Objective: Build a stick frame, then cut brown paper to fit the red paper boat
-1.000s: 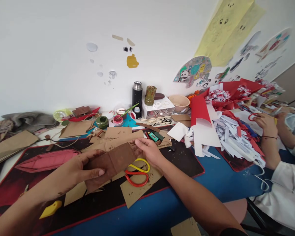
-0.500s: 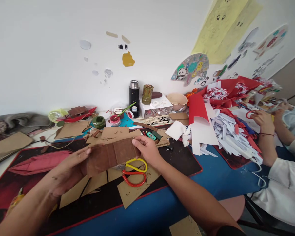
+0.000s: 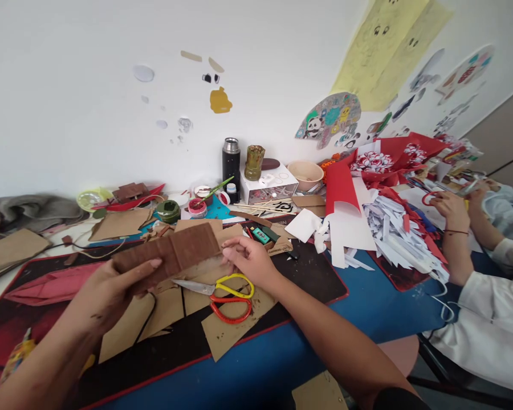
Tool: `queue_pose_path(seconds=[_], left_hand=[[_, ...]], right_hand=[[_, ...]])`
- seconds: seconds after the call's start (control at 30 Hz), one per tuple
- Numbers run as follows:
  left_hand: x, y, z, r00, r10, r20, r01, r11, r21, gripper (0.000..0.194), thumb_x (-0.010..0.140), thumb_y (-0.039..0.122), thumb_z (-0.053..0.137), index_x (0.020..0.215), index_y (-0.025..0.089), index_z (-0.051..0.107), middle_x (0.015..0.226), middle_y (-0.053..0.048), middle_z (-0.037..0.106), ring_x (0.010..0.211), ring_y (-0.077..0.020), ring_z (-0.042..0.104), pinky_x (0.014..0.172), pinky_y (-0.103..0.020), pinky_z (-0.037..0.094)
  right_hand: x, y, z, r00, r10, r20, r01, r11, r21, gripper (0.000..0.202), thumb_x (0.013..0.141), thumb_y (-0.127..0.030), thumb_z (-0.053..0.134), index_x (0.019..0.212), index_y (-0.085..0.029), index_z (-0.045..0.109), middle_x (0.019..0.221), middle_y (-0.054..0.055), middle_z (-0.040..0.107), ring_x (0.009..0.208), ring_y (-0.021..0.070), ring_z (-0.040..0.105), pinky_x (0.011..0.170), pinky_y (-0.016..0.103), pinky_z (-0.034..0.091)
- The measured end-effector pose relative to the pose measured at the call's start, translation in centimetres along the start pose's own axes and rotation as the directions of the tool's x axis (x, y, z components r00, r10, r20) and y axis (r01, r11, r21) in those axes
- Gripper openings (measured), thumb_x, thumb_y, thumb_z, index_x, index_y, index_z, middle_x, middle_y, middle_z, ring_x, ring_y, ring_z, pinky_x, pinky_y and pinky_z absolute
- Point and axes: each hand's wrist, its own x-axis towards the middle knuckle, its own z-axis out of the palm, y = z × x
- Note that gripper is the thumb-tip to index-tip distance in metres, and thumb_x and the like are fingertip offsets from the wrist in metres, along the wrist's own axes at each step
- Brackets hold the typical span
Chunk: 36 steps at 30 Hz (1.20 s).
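- Brown card: held up over the mat, left of centre, tilted with its right end higher.
- Left hand is clamped on its left part, thumb flat on the facing side, fingers behind.
- Right hand is loosely curled at the right end; can't tell from where I stand if its fingertips touch or pinch.
- Handling guess: light, thin, fairly stiff between creases, likely to hinge at them. Looks matte, so low slip; smear risk if that brown is wet paint.
- Best hold: both short ends, thumb one side, fingers the other, off the creases.
- Scissors lie nearer, blades pointing left, on cut cardboard.
- Writing: print on the carton scrap beyond the right hand, too small to read. Green item has marks, illegible. No brand readable.
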Motion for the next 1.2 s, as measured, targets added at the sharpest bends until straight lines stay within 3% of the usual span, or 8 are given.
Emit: queue_pose_path(seconds=[0.2, 0.33, 0.5, 0.63, 0.77, 0.93, 1.03, 1.2], left_hand=[[0.7, -0.1, -1.6, 0.994, 0.073, -0.078, -0.075, 0.997, -0.028, 0.044, 0.054, 0.038, 0.108, 0.081, 0.017, 0.081, 0.07, 0.0, 0.075, 0.055, -0.0116, 0.058, 0.045, -0.019, 0.044], [1.0, -0.7, -1.3, 0.997, 0.071, -0.04, -0.074, 0.994, -0.084, 0.04, 0.06, 0.033, 0.106, 0.088, 0.017, 0.082, 0.079, 0.001, 0.079, 0.059, -0.0116, 0.062, 0.046, -0.018, 0.047], [1.7, -1.4, -0.7, 0.993, 0.055, -0.109, -0.071, 0.985, -0.156, 0.057, 0.038, 0.034, 0.11, 0.083, 0.015, 0.081, 0.077, -0.002, 0.078, 0.053, -0.0093, 0.057, 0.038, -0.017, 0.041], [1.6, -1.2, -0.8, 0.991, 0.073, -0.109, -0.091, 0.981, -0.169, 0.058, 0.035, 0.037, 0.111, 0.079, 0.014, 0.081, 0.074, -0.002, 0.076, 0.051, -0.0099, 0.059, 0.037, -0.017, 0.04], [1.4, -0.6, -1.4, 0.99, 0.076, -0.119, -0.102, 0.967, -0.234, 0.06, 0.035, 0.034, 0.111, 0.082, 0.014, 0.08, 0.071, 0.0, 0.073, 0.048, -0.0084, 0.056, 0.035, -0.017, 0.04], [1.2, -0.2, -1.7, 0.989, 0.068, -0.133, -0.115, 0.914, -0.388, 0.049, 0.046, 0.022, 0.106, 0.085, 0.016, 0.077, 0.072, 0.005, 0.071, 0.048, -0.0073, 0.056, 0.036, -0.016, 0.043], [0.9, -0.3, -1.2, 0.987, -0.055, -0.153, -0.019, 0.896, -0.444, 0.044, 0.055, 0.013, 0.096, 0.096, 0.02, 0.08, 0.088, 0.002, 0.081, 0.062, -0.0132, 0.071, 0.045, -0.02, 0.057], [0.5, -0.7, 0.6, 0.989, -0.148, 0.011, 0.135, 0.866, -0.481, 0.046, 0.069, 0.012, 0.087, 0.114, 0.02, 0.081, 0.124, -0.012, 0.085, 0.108, -0.032, 0.083, 0.087, -0.041, 0.073]], right_hand=[[-3.2, -2.0, -1.5, 0.96, -0.057, 0.275, 0.225, 0.74, -0.634, 0.03, 0.096, -0.047, 0.085, 0.116, -0.025, 0.08, 0.091, 0.003, 0.082, 0.081, 0.0224, 0.075, 0.074, 0.031, 0.05], [-5.2, -2.2, -2.0, 0.902, -0.025, 0.43, 0.384, 0.5, -0.776, 0.045, 0.094, -0.046, 0.088, 0.129, -0.02, 0.079, 0.114, 0.013, 0.082, 0.107, 0.0315, 0.075, 0.089, 0.037, 0.054], [-6.1, -1.8, -0.9, 0.887, 0.064, 0.457, 0.401, 0.384, -0.832, 0.042, 0.101, -0.031, 0.079, 0.139, -0.017, 0.072, 0.125, 0.016, 0.078, 0.116, 0.031, 0.072, 0.102, 0.039, 0.053], [-6.1, -1.7, -0.1, 0.889, 0.1, 0.447, 0.366, 0.433, -0.824, 0.03, 0.103, -0.027, 0.072, 0.132, -0.017, 0.074, 0.122, 0.015, 0.079, 0.108, 0.0288, 0.074, 0.095, 0.037, 0.053], [-6.1, -1.6, -0.3, 0.929, 0.134, 0.346, 0.169, 0.677, -0.716, 0.024, 0.096, -0.028, 0.077, 0.119, -0.021, 0.078, 0.103, 0.007, 0.08, 0.091, 0.0223, 0.072, 0.081, 0.031, 0.052], [-5.4, -1.1, -0.8, 0.968, 0.204, 0.145, -0.171, 0.962, -0.21, 0.025, 0.084, -0.032, 0.086, 0.101, -0.019, 0.074, 0.082, -0.001, 0.069, 0.072, 0.0142, 0.061, 0.068, 0.026, 0.046], [-4.5, -1.6, -0.5, 0.98, 0.163, 0.113, -0.172, 0.982, 0.08, 0.042, 0.078, -0.045, 0.095, 0.098, -0.019, 0.069, 0.087, -0.001, 0.072, 0.076, 0.0144, 0.066, 0.073, 0.027, 0.049], [-3.6, -2.7, 1.6, 0.98, 0.149, 0.132, -0.187, 0.917, 0.352, 0.06, 0.07, -0.055, 0.102, 0.108, -0.02, 0.071, 0.099, 0.002, 0.076, 0.08, 0.0162, 0.074, 0.075, 0.028, 0.054]])
